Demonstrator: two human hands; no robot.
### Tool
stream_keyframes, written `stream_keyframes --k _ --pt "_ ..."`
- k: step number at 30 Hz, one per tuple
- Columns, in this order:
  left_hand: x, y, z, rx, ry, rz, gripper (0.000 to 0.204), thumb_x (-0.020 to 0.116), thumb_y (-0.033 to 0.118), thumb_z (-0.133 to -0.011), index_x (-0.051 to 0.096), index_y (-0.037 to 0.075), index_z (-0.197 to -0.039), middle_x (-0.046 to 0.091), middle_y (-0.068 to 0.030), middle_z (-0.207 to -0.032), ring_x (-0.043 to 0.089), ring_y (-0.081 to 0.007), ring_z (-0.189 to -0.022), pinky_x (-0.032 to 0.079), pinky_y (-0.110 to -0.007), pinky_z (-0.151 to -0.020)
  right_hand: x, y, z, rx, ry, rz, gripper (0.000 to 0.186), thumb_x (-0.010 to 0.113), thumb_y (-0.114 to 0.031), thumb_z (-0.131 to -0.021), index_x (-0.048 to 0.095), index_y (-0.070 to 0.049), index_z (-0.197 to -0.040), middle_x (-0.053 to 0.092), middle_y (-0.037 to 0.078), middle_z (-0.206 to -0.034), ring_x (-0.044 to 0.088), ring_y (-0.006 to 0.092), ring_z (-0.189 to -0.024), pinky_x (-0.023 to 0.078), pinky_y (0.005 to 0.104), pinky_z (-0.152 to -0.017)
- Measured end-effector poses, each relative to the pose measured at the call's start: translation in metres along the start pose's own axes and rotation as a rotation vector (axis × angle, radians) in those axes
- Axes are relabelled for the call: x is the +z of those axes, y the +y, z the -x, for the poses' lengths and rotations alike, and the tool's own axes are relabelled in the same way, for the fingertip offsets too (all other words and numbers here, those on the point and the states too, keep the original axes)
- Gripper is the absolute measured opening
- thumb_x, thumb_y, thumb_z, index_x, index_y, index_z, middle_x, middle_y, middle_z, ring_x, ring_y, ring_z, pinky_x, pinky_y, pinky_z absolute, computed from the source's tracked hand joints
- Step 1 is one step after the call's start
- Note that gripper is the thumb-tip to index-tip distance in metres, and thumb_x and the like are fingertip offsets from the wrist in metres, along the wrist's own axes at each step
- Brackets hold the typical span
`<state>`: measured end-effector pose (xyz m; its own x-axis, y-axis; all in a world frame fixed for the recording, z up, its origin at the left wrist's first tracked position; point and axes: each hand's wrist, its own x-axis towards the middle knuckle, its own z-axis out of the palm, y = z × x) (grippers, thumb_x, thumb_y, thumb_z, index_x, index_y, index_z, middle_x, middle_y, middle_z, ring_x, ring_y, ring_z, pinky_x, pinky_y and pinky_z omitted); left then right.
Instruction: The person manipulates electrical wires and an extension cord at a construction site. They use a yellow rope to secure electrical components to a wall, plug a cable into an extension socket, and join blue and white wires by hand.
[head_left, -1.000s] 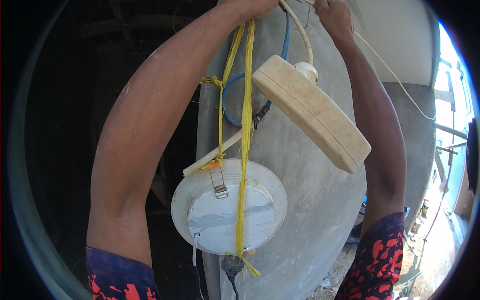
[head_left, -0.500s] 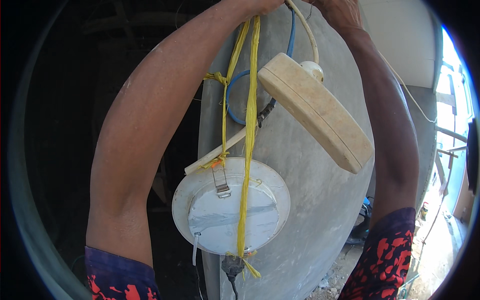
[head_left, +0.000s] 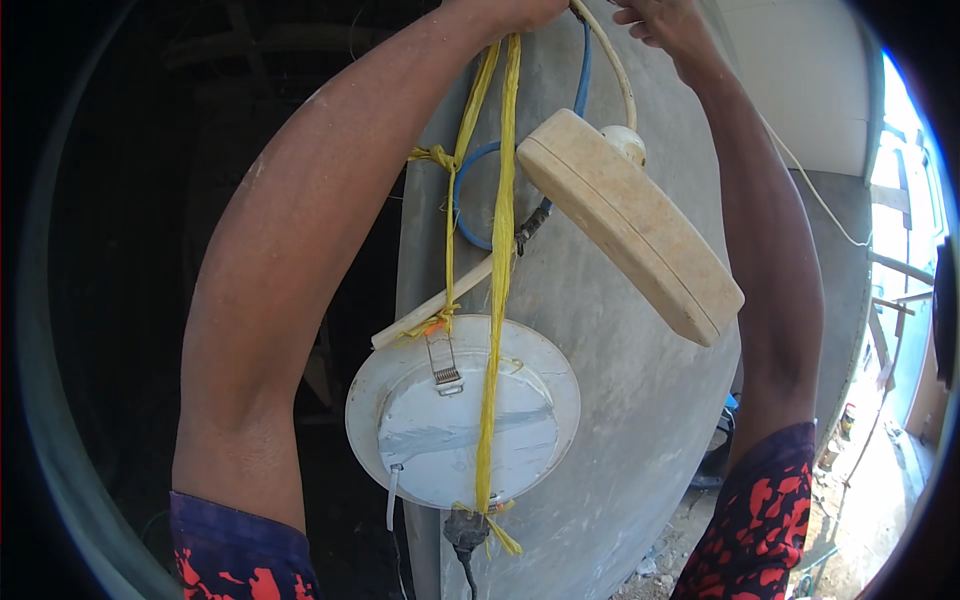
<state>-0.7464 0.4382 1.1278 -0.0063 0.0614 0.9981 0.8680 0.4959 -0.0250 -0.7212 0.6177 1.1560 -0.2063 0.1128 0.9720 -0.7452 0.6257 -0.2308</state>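
My left hand (head_left: 530, 12) is at the top edge, partly cut off, its fingers closed where the yellow plastic twine (head_left: 503, 180) and a cream cable (head_left: 618, 65) run up. What it grips is out of sight. To its right, my right hand (head_left: 668, 32) has curled fingers near the cable; anything between them cannot be made out. Below hang a round white panel light (head_left: 465, 430), back side out with a spring clip, and a long beige plastic box (head_left: 630, 225), tilted. A blue cable (head_left: 472, 200) loops behind the twine, joined to a pale rod-like piece (head_left: 430, 312) by black tape.
A curved grey cement wall (head_left: 640, 420) stands behind the hanging things. A black plug connector (head_left: 466, 530) hangs under the light. Darkness fills the left side. Rubble (head_left: 660, 565) lies on the ground at lower right, near a sunlit opening with wooden poles.
My right hand has shifted slightly down and its fingers now show more; its forearm has moved a little left. My left arm and the hanging things are nearly still.
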Motion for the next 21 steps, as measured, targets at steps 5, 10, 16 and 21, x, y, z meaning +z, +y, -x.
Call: stream_keyframes --k 5,10,16,21 --pt "-0.008 0.011 0.014 0.005 -0.069 0.012 0.031 0.057 0.029 -0.094 0.068 0.003 -0.107 0.068 -0.0153 -0.098 0.064 -0.0271 -0.089 0.048 -0.038 -0.075 -0.024 0.035 0.006 -0.927 0.312 0.457 0.030 0.066 -0.010 -0.086 0.063 0.000 -0.114 0.066 0.016 -0.102 0.062 0.0209 -0.081 0.051 0.0323 -0.073" --pt "-0.004 0.003 0.002 0.024 -0.020 0.032 0.034 0.058 0.032 -0.093 0.067 0.002 -0.107 0.067 -0.0166 -0.097 0.064 -0.0276 -0.089 0.048 -0.039 -0.075 -0.029 0.020 -0.027 -1.091 0.092 0.626 0.025 0.063 -0.002 -0.085 0.064 0.000 -0.111 0.067 0.016 -0.098 0.064 0.0233 -0.080 0.052 0.0345 -0.071" --pt "-0.007 0.015 0.013 0.001 -0.049 -0.010 0.030 0.059 0.028 -0.092 0.066 0.003 -0.108 0.066 -0.0169 -0.104 0.063 -0.0292 -0.095 0.048 -0.039 -0.078 -0.017 0.018 -0.062 -1.253 0.160 0.737 0.009 0.058 0.000 -0.089 0.065 0.004 -0.093 0.066 0.015 -0.087 0.064 0.0262 -0.075 0.052 0.0365 -0.066" --pt "-0.002 0.002 0.005 0.004 -0.010 -0.041 0.027 0.058 0.024 -0.092 0.067 0.003 -0.107 0.066 -0.0168 -0.107 0.063 -0.0295 -0.097 0.048 -0.039 -0.081 0.008 0.000 -0.042 -0.840 0.214 0.609 0.008 0.060 -0.004 -0.088 0.064 0.003 -0.089 0.065 0.014 -0.082 0.063 0.0235 -0.074 0.051 0.0339 -0.064"
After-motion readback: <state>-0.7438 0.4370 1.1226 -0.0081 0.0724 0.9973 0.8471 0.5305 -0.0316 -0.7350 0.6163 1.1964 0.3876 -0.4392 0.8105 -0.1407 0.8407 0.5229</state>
